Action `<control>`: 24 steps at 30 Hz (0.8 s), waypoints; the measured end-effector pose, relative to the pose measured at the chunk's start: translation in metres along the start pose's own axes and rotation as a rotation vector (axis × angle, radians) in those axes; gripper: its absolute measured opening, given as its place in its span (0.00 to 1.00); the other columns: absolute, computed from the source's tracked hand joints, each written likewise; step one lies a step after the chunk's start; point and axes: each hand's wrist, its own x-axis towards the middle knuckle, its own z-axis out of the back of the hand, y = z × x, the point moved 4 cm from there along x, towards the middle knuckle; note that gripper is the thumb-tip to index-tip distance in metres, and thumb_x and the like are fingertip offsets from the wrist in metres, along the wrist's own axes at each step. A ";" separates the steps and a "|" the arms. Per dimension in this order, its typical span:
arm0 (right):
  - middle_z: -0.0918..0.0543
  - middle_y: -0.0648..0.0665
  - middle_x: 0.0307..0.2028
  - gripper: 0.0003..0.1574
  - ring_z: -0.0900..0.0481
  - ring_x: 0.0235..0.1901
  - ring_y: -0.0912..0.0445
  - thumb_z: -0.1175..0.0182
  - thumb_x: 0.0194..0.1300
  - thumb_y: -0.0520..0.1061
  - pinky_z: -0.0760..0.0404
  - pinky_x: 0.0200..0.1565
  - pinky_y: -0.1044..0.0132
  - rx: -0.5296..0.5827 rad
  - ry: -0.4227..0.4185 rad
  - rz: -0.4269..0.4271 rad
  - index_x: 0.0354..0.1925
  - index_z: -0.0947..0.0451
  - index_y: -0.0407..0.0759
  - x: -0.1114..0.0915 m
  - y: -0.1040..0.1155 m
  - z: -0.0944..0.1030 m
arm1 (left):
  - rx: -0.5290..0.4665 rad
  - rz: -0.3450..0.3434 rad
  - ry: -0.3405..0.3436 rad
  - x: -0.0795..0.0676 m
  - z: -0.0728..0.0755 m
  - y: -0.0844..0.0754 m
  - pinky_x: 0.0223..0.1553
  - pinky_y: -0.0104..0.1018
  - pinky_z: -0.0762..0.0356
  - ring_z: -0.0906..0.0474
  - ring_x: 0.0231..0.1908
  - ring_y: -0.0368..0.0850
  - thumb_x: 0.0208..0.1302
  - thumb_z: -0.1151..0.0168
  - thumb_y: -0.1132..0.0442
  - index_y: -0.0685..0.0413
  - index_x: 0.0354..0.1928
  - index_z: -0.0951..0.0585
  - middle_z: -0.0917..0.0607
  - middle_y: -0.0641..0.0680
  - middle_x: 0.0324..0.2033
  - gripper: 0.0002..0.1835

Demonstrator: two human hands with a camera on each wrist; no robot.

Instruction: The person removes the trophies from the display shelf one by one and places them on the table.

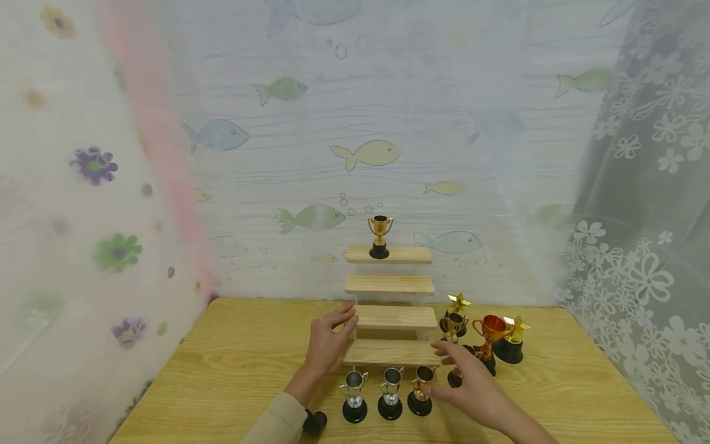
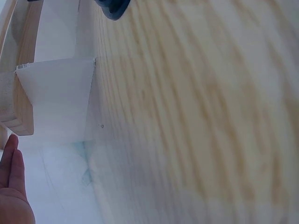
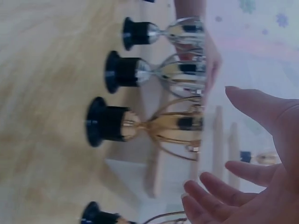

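A stepped wooden stand point(image 1: 396, 317) with pale planks stands at the back middle of the table. One small gold trophy cup point(image 1: 379, 227) is on its top step. My left hand point(image 1: 326, 340) is at the stand's left side, straight fingers by a plank's end; in the left wrist view the fingertips point(image 2: 14, 144) lie close to it. Before the stand are two silver trophy cups point(image 1: 355, 404) point(image 1: 391, 401) and a gold trophy cup point(image 1: 420, 401), all upright on black bases. My right hand point(image 1: 471, 388) is beside that gold cup, fingers spread, holding nothing.
Right of the stand is a group of trophies: a larger orange-red cup point(image 1: 491, 330), a smaller gold cup point(image 1: 453, 324) and two star trophies point(image 1: 458, 303) point(image 1: 510, 348). A black object point(image 1: 315, 423) lies by the left sleeve. Patterned curtains surround the table point(image 1: 249, 345).
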 end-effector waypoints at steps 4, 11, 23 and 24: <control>0.23 0.38 0.63 0.47 0.23 0.59 0.41 0.23 0.58 0.57 0.22 0.57 0.42 -0.022 -0.014 0.012 0.69 0.29 0.41 0.006 0.012 0.006 | -0.006 0.011 0.002 0.000 0.000 0.000 0.57 0.50 0.19 0.19 0.60 0.54 0.72 0.34 0.60 0.62 0.53 0.13 0.16 0.59 0.60 0.15; 0.22 0.41 0.61 0.41 0.23 0.58 0.41 0.25 0.61 0.56 0.22 0.56 0.42 -0.045 -0.033 0.067 0.67 0.27 0.42 0.021 0.029 0.013 | -0.024 0.015 0.006 0.001 -0.001 0.001 0.57 0.51 0.20 0.19 0.60 0.55 0.71 0.33 0.61 0.61 0.53 0.13 0.16 0.58 0.60 0.15; 0.21 0.37 0.60 0.30 0.22 0.59 0.39 0.36 0.73 0.52 0.26 0.61 0.38 -0.088 -0.063 0.221 0.65 0.25 0.38 0.062 0.058 0.023 | -0.002 -0.011 -0.009 0.001 0.000 0.000 0.56 0.49 0.19 0.18 0.59 0.55 0.71 0.33 0.61 0.63 0.52 0.12 0.16 0.57 0.59 0.14; 0.20 0.37 0.60 0.30 0.22 0.58 0.39 0.37 0.73 0.52 0.26 0.61 0.38 -0.091 -0.066 0.223 0.65 0.25 0.37 0.065 0.060 0.024 | 0.001 -0.013 -0.006 0.001 0.000 0.000 0.56 0.49 0.19 0.18 0.59 0.55 0.71 0.33 0.61 0.63 0.52 0.13 0.16 0.58 0.59 0.14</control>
